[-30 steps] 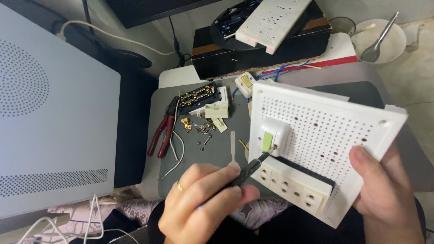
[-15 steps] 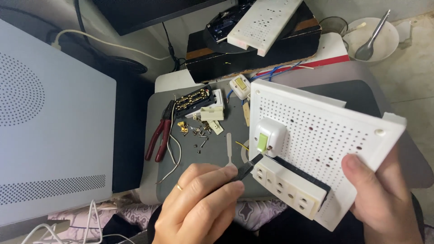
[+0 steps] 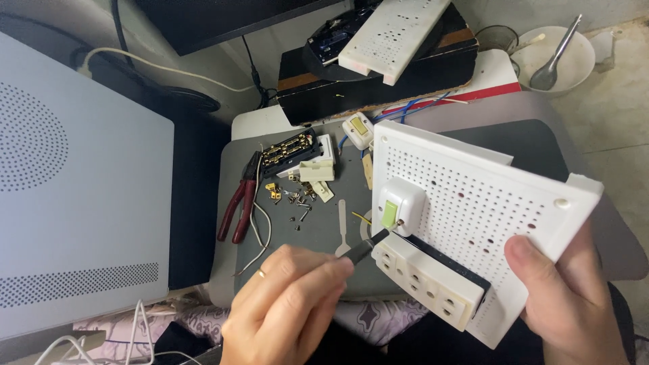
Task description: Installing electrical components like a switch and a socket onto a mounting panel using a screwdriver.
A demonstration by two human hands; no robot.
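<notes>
While the right hand (image 3: pixel 574 304) grips the perforated white plastic board (image 3: pixel 487 203), the left hand (image 3: pixel 287 304) clasps a slim screwdriver (image 3: pixel 368 245).

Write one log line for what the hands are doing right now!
left hand: holds screwdriver, tip at switch | right hand: grips perforated white board | socket strip: on board

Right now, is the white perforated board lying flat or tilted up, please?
Tilted up: the right hand holds the white perforated board by its lower edge, raised off the grey mat.
</notes>
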